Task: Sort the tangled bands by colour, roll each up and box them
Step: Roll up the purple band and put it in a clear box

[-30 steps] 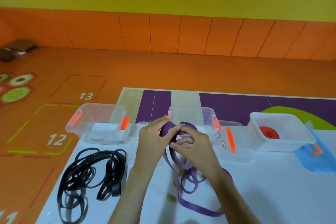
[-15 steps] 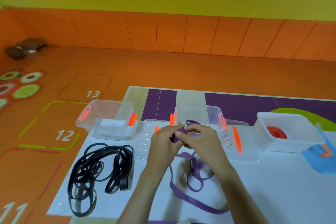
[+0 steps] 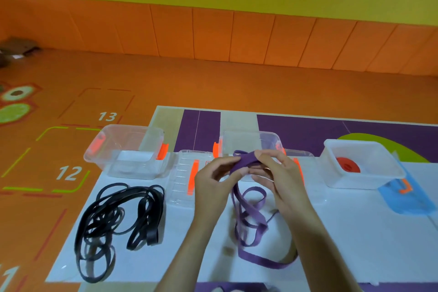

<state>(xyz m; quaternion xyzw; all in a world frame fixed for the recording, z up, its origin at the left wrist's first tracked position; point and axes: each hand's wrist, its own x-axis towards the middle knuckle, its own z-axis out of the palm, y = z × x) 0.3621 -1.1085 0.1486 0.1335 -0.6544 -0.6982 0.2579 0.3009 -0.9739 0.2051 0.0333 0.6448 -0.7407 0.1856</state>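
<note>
My left hand and right hand both pinch the purple band at its folded end, before the middle box. Its tail lies looped on the worktop. If a loop knots or my pinch slackens, the roll may spring open.

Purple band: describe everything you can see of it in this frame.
The purple band is a flat, matte strap that looks rubbery, and most of it is unrolled. Its upper part is folded flat and held above the white mat, pinched between the fingers of the left hand and the right hand. The rest hangs down and lies in loose, overlapping loops on the mat between the forearms.
</note>
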